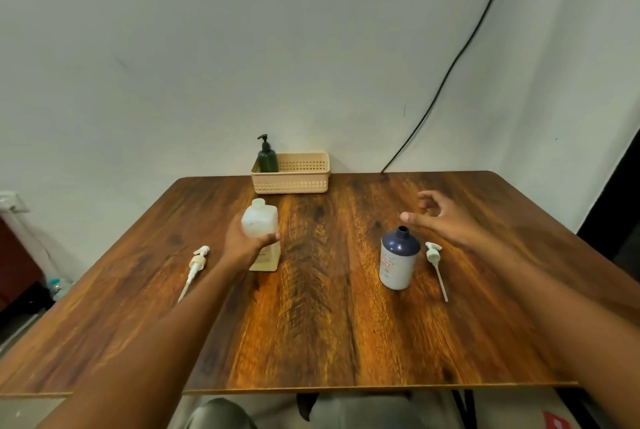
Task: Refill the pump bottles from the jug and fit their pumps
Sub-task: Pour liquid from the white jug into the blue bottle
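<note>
From the head camera, a wooden table fills the lower half of the view, and everything sits relative to it; at its far edge against the wall stands a beige perforated basket, with a dark green pump bottle upright in the basket's left end, pump fitted. Left of the table's middle the left hand wraps around a translucent white square bottle, thumb across its front; the bottle stands upright on the table with its neck uncapped. Left of that bottle a white pump lies flat on the wood, tube pointing toward the table's near edge. Right of the table's middle a blue and white round bottle stands upright with an open neck; just beside it on the right lies a pale green pump, tube toward the near edge. The right hand hovers above and behind the blue bottle, fingers spread and loosely curled, holding nothing.
</note>
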